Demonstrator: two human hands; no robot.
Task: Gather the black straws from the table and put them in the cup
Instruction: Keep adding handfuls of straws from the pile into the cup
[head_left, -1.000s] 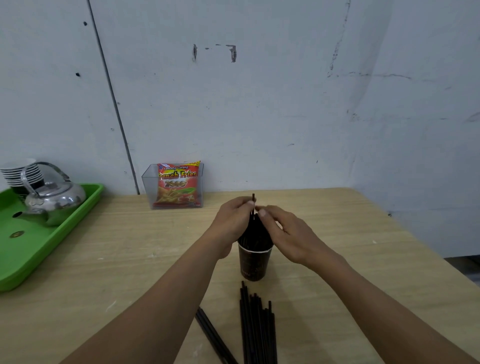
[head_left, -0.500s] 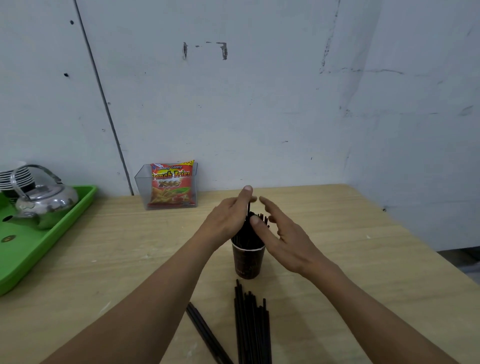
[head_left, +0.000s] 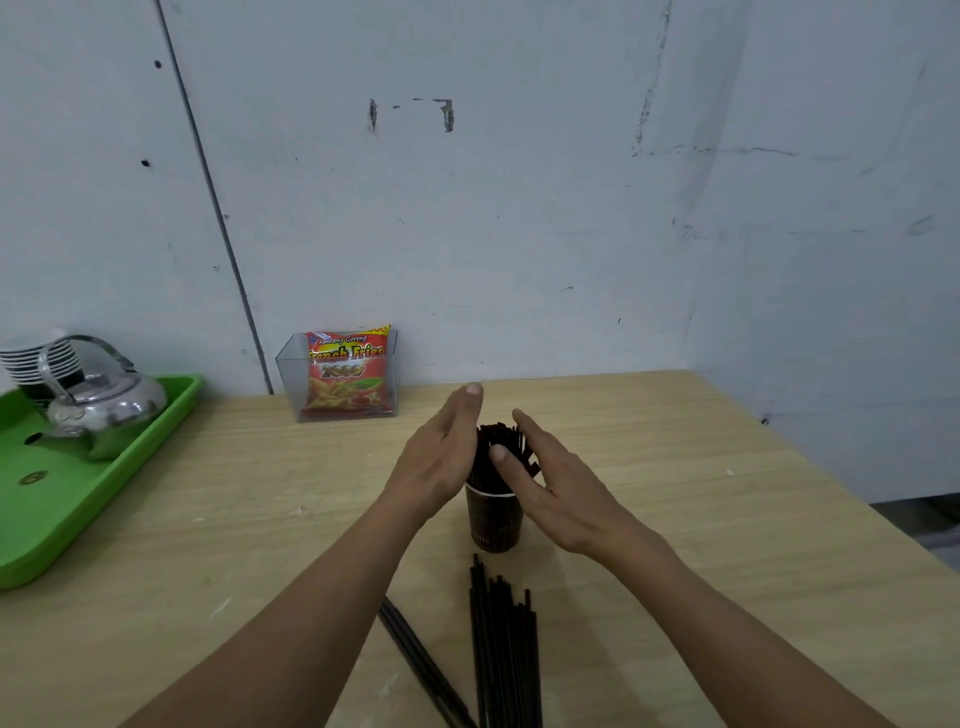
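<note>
A dark paper cup (head_left: 493, 525) stands on the wooden table (head_left: 675, 519) and holds a bunch of black straws (head_left: 498, 441) standing upright. My left hand (head_left: 441, 462) is flat against the left side of the bunch, fingers straight. My right hand (head_left: 550, 483) is flat on the right side, its thumb across the front of the straws. Neither hand grips anything. A bundle of loose black straws (head_left: 506, 649) lies on the table in front of the cup, and two or three more straws (head_left: 421, 665) lie at a slant to its left.
A green tray (head_left: 104, 493) at the left carries a metal kettle (head_left: 98, 410) and a stack of cups (head_left: 36, 358). A clear box with a red snack bag (head_left: 345, 376) stands against the back wall. The table's right edge runs diagonally.
Both hands have let go of the straw tips and opened flat beside the bunch. The straw that stuck up above the bunch is now level with the others.
</note>
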